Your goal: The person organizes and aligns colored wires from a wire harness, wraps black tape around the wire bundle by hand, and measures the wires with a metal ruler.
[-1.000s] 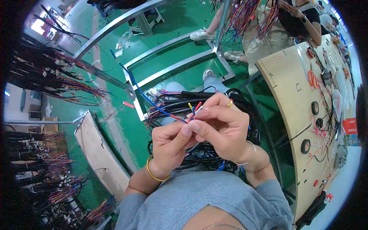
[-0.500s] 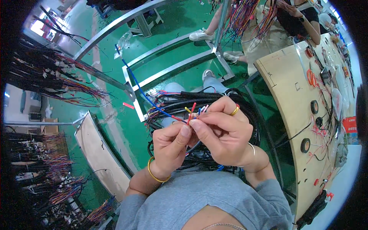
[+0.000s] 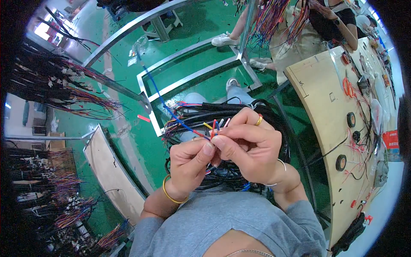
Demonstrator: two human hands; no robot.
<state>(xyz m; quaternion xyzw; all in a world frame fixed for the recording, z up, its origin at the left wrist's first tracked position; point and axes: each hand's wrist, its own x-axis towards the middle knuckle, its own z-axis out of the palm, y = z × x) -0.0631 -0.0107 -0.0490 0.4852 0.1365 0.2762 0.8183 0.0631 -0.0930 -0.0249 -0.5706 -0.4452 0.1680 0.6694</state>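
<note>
Close together above my lap, both hands pinch a small bunch of coloured wires (image 3: 214, 124). Red, yellow, blue and pale ends stick up between the fingertips. My left hand (image 3: 188, 160) is closed, thumb against forefinger, at the base of the bunch. On its other side my right hand (image 3: 254, 150) is closed too, thumb and fingers pressed on the wires. A long blue wire (image 3: 159, 96) with a red section near my fingers runs out to the upper left. Fingers hide the exact point of grip. Beneath lies a thick coil of black cable harness (image 3: 227, 110) across my lap.
A metal frame (image 3: 188, 81) stands on the green floor ahead. At the right a wooden board (image 3: 317, 103) carries orange-handled scissors (image 3: 347, 87), black round parts and loose wires. Wire bundles (image 3: 85, 90) hang at the left. Another person's arm (image 3: 346, 30) shows at the upper right.
The long blue wire has swung and now bends more, its far end blurred. The wire ends between my fingers have shifted slightly; both hands stay in almost the same place.
</note>
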